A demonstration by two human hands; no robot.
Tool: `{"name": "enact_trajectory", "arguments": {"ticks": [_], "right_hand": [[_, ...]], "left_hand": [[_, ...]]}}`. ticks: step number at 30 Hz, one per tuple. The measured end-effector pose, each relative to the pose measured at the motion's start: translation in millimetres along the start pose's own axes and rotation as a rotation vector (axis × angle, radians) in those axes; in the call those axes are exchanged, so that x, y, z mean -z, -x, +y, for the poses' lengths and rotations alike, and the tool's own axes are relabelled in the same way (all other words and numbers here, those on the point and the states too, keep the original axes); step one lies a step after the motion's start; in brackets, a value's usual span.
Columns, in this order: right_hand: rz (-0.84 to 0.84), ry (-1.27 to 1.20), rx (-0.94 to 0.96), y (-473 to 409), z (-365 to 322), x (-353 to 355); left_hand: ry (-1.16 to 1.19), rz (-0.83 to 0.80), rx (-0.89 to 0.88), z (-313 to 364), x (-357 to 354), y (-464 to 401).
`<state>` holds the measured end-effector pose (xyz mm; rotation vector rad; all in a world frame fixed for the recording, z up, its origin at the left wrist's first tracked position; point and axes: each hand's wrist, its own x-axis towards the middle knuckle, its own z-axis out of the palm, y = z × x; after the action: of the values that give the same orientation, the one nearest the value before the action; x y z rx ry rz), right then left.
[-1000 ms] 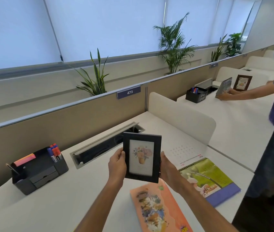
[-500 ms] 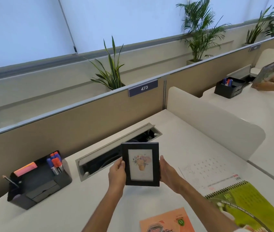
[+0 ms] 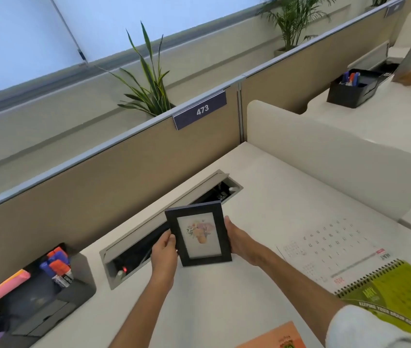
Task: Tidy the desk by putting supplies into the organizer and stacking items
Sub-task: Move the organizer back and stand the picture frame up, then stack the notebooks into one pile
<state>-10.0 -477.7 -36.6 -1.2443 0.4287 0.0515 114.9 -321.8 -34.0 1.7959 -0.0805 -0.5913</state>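
Fingers of both hands clasp rectangular black picture frame (image 3: 198, 233) (matte, floral print)

2 organizers (image 3: 48, 295) (image 3: 352, 90), 1 frame (image 3: 198, 236), 1 calendar (image 3: 365, 270), 2 plants (image 3: 149, 81) (image 3: 292, 18), approx. 3 markers (image 3: 57, 266).

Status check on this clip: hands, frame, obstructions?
Left hand and right hand grip the black-framed flower picture by its sides, held upright-tilted above the white desk. Nothing in the way.
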Motion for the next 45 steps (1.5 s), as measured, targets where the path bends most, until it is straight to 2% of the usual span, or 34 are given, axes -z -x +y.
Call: {"name": "enact_trajectory", "arguments": {"ticks": [10, 22, 28, 34, 45], "right_hand": [[0.041, 0.015, -0.022, -4, 3, 2], [0.306, 0.026, 0.059, 48, 7, 7], [0.448, -0.024, 0.101, 108, 28, 7], [0.501, -0.066, 0.062, 181, 70, -8], [0.634, 0.172, 0.077, 250, 115, -53]], "left_hand": [[0.012, 0.045, -0.019, -12, -3, -1], [-0.020, 0.040, -0.022, -17, -2, 46], [0.014, 0.109, 0.008, -20, 10, 69], [0.158, 0.117, 0.109, -55, 32, 96], [0.216, 0.009, 0.160, -101, 45, 182]]}}
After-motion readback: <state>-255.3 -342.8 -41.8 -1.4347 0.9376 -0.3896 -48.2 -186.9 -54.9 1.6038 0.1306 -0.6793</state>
